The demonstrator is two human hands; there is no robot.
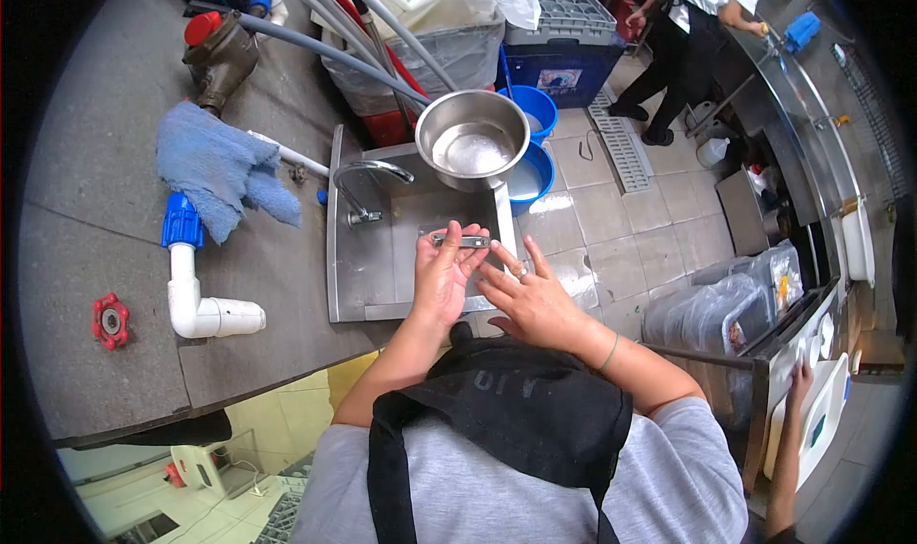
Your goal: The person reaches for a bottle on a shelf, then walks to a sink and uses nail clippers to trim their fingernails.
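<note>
In the head view, my left hand (437, 277) is closed around a small silver nail clipper (473, 242), thumb on top. The clipper's end meets or nearly touches a fingertip of my right hand (535, 296). That hand is open, fingers spread and holding nothing, with a ring on one finger and a thin band at the wrist. Both hands are above the front right of a steel sink (377, 257) with a curved faucet (377, 171). Behind them, a round steel pot (473, 141) sits at the sink's far right corner.
Blue buckets (531, 176) stand on the tiled floor beyond the sink. A blue cloth (215, 167) hangs over pipework at left, near a red valve wheel (110, 321). One person (683, 38) works at the far counter; another person's arm (788, 439) reaches in at right.
</note>
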